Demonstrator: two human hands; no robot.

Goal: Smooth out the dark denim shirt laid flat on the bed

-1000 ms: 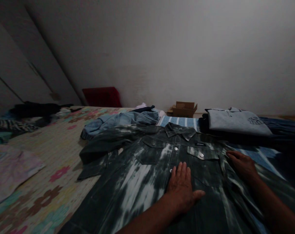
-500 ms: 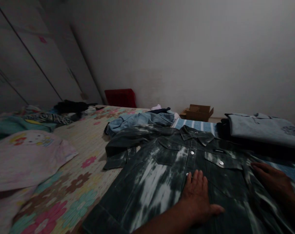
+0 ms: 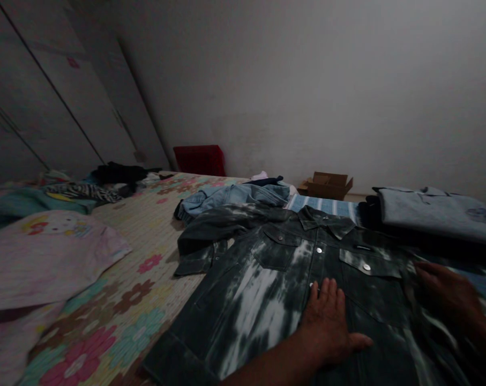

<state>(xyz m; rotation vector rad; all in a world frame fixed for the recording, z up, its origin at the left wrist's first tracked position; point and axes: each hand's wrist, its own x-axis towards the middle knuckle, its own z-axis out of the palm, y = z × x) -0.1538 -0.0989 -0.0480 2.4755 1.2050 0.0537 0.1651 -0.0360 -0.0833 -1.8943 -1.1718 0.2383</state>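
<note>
A dark green-grey denim jacket (image 3: 262,300) with whitish dye streaks is spread front up across the bed, collar away from me and chest pockets showing. My left hand (image 3: 329,324) lies flat on its button front, open, with the thumb out to the right. At the jacket's right side, my right hand (image 3: 454,300) has its fingers closed on the bunched sleeve; its thumb is hidden and the fingers are dim. The other sleeve (image 3: 210,236) is bent with its cuff toward the left.
Light blue denim (image 3: 234,198) lies just behind the jacket. Folded grey clothing (image 3: 435,212) rests on dark garments at right. A pink garment (image 3: 53,257) covers the bed's left. Beyond are a cardboard box (image 3: 329,186), a red object (image 3: 200,160) and the wall.
The view has shifted slightly, so things appear a little further right. Both hands stay in about the same places on the jacket.
</note>
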